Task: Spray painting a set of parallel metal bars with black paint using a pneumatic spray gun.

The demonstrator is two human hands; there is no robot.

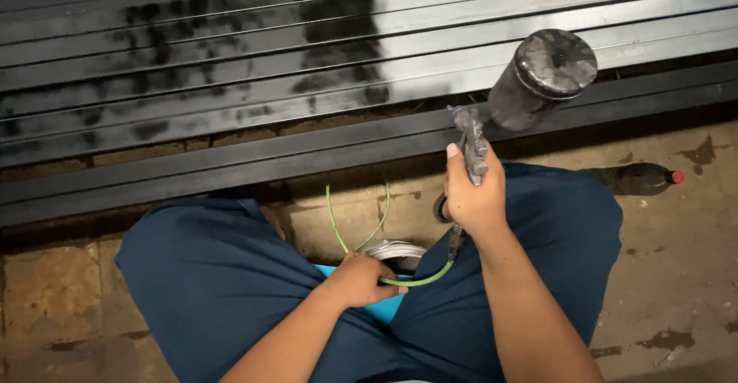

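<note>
My right hand (475,194) grips the handle of a grey spray gun (470,141) held upright, its dark paint cup (544,78) tilted up to the right. A thin green air hose (361,252) loops from the gun's base down to my left hand (360,279), which pinches it between my knees. Several long metal bars (231,60) lie side by side ahead of me, part black with wet paint, part bare grey. The gun's nozzle points toward the bars.
I squat in dark blue trousers (215,283) on a stained concrete floor (692,275). A dark bottle with a red cap (642,178) lies by my right knee. A light blue object and a round grey item (396,251) sit between my legs.
</note>
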